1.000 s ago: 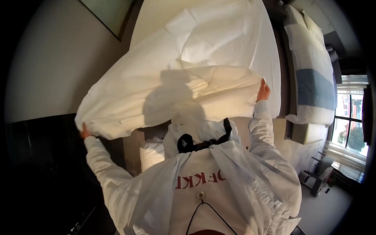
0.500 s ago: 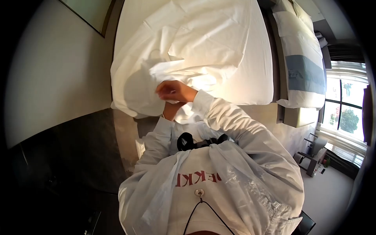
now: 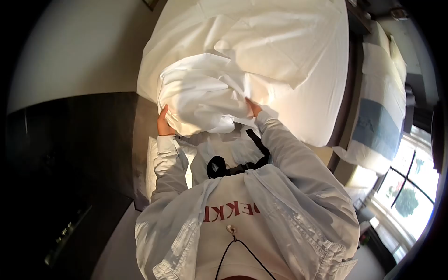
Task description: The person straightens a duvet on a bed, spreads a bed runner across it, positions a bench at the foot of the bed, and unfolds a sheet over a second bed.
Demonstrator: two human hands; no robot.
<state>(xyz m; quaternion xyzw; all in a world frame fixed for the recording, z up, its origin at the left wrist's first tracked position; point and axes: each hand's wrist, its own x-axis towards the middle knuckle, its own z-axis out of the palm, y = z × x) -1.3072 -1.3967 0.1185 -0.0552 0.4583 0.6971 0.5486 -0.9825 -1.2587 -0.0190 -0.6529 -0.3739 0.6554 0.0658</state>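
Note:
A white bed sheet (image 3: 200,93) is bunched up between my hands and raised in a loose, puffed fold at the near end of the bed. My left hand (image 3: 164,123) grips its left side, thumb on top and the other fingers mostly hidden under the cloth. At the right side of the bunch, my right hand (image 3: 253,108) is closed on the sheet, its fingertips partly lost in the folds. Beyond the bunch, the rest of the cloth spreads wrinkled over the mattress (image 3: 322,102).
To the right stands a second bed (image 3: 373,126) with white bedding and a blue-grey band, near a window (image 3: 406,196). A white, pillow-like thing (image 3: 152,170) lies low beside my left forearm. A dark panel (image 3: 70,154) fills the left side.
My hands were close together over the sheet and have moved apart to left and right. The cloth between them is now lifted and puffed up. The view has turned somewhat.

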